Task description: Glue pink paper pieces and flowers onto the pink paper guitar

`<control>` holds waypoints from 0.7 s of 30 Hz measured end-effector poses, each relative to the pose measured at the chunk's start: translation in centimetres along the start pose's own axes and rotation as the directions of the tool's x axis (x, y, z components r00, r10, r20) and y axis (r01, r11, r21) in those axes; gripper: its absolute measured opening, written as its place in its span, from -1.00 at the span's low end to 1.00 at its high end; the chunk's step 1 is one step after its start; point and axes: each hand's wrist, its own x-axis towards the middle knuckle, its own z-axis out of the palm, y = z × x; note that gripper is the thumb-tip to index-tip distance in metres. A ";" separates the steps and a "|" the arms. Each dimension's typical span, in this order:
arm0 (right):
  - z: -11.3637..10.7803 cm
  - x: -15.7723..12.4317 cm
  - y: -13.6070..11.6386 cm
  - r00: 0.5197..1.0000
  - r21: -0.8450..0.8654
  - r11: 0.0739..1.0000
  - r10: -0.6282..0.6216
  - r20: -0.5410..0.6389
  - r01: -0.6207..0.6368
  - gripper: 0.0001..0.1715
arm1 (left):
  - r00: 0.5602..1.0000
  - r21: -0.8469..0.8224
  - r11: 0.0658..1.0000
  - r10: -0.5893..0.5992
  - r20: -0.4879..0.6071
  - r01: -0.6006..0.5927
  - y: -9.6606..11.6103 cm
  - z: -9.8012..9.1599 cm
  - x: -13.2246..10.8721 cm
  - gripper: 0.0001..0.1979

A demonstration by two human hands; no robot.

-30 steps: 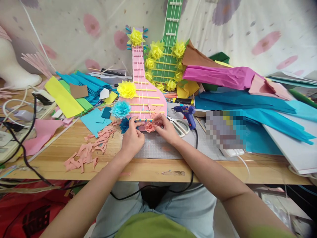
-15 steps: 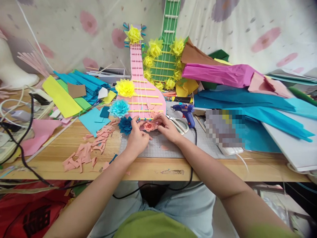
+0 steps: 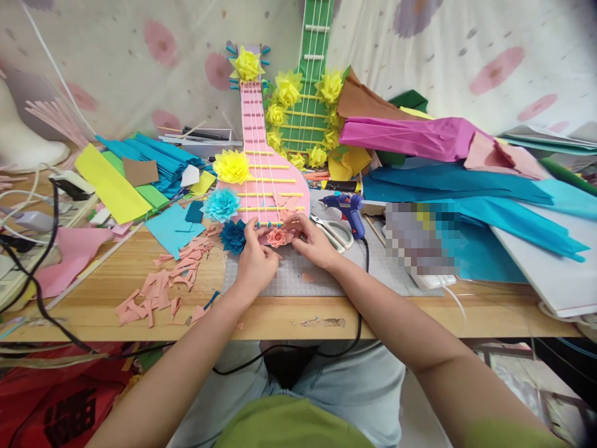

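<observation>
A coral paper flower [image 3: 276,238] sits at the bottom edge of a pink cardboard lute [image 3: 254,134] with white strings and yellow frets. My left hand [image 3: 259,258] grips the flower's left side, its fingers bent. From the right, my right hand [image 3: 311,239] pinches the petals with curled fingers; some fingertips are hidden. Close by my left hand, a dark blue paper flower [image 3: 232,238] lies at the lute's lower left. Above it are a light blue flower [image 3: 221,205] and a yellow flower [image 3: 232,166].
A blue glue gun [image 3: 347,208] and white-handled scissors [image 3: 333,233] lie right of my hands on a grey cutting mat [image 3: 298,283]. Coral paper scraps [image 3: 158,286] litter the left. Behind leans a green instrument [image 3: 311,68]; folded coloured paper [image 3: 457,183] fills the right.
The view has shifted slightly. Both hands stay at the coral flower, with only small finger movements around its petals.
</observation>
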 end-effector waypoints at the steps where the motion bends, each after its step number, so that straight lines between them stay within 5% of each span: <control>1: 0.0 0.0 0.1 1.000 0.010 1.000 -0.005 0.011 0.004 -0.64 | 1.000 -0.017 1.000 -0.008 0.000 0.008 0.0 0.0 -0.1 -0.17; 11: -0.7 0.2 0.1 0.997 0.030 0.999 -0.023 0.073 0.021 -0.60 | 0.999 -0.208 0.978 0.029 0.017 -0.025 -1.4 1.0 -0.6 -0.08; 21: -0.3 -0.4 -1.6 0.986 -0.409 0.897 -0.158 0.053 0.166 -0.52 | 0.993 -0.184 0.979 0.076 -0.085 -0.091 -1.8 1.1 -0.6 -0.19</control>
